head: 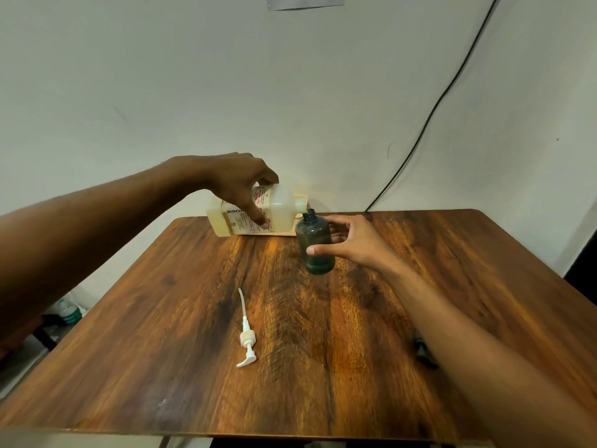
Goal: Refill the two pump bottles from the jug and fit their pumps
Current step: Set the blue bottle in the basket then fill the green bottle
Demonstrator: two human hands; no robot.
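Nearest us, a white pump (246,338) lies flat on the table (161,367), well in from the near edge, its tube pointing toward the far edge and its spout toward us. Over by the right edge, a dark object (424,350) peeks out from under the right forearm, too hidden to name. Up near the far edge, the right hand (350,242) has thumb and fingers wrapped around a dark green bottle (315,244), capless and upright on the table. Left hand (240,182) grips the pale jug (258,211) from above, fingers curled over its labelled side. That jug is tipped almost flat above the far edge, its spout right at the bottle's open neck, touching or just above it. Whether liquid is running, I cannot tell.
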